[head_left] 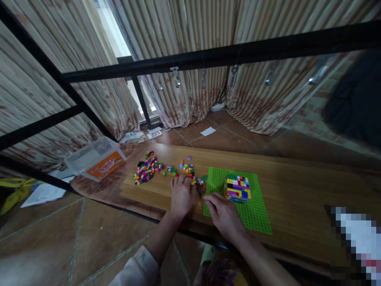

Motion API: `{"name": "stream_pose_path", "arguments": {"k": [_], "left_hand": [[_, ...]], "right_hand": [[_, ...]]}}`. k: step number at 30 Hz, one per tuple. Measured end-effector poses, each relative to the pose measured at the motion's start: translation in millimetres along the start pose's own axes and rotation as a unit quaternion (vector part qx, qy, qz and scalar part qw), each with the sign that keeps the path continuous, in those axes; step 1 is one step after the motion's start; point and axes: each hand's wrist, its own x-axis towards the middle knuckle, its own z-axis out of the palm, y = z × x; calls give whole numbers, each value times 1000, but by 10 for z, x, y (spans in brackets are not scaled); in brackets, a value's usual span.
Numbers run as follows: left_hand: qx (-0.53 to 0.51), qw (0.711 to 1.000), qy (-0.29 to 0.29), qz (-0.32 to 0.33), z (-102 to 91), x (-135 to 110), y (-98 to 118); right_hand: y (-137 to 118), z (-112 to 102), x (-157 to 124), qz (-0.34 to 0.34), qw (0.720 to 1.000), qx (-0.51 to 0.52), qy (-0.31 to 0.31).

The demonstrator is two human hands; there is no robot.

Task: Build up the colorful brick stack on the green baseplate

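I see my left hand (181,195) flat, fingers spread over loose bricks (190,171) near the tabletop's (297,186) front edge; my right hand (224,212), loosely curled, holding nothing I can tell, rests on one green baseplate (253,212) beside one multicoloured block (237,188). One brick pile (146,170) and one plastic box (95,158) lie toward the left end.

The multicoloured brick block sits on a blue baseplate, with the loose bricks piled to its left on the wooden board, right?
Not quite: the head view shows the baseplate is green, not blue. The brick block does sit on it, and the loose bricks lie to its left on the wooden board.
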Motion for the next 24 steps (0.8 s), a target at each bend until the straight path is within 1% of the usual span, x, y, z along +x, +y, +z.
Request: {"name": "stream_pose_path", "arguments": {"k": [3,5,7,9,11,13,15,18,21,24], "left_hand": [[-72,997,23,34,-117,-35,22],[-130,990,24,52,-203,-95,81],[-188,980,17,55,-278,-174,173],[-244,969,7,45,-339,-250,277],[-298,954,-1,24,-389,-304,374],[-358,934,-14,-4,-427,-333,448],[-426,904,-32,-34,-449,-345,495],[-497,863,-44,-78,-453,-354,526],[-523,845,-32,-108,-442,-354,548],[-558,818,-28,-135,-446,-331,597]], "right_hand": [[-15,-36,26,28,997,52,43],[-34,-46,48,72,986,123,80],[-59,-41,72,124,961,224,104],[-91,-34,92,161,927,320,112],[-128,-37,100,174,900,383,116],[-164,-58,96,171,887,410,126],[-194,-90,80,161,886,414,134],[-221,-141,53,141,897,399,128],[-239,-178,37,128,907,383,124],[-254,-206,33,125,907,379,134]]}}
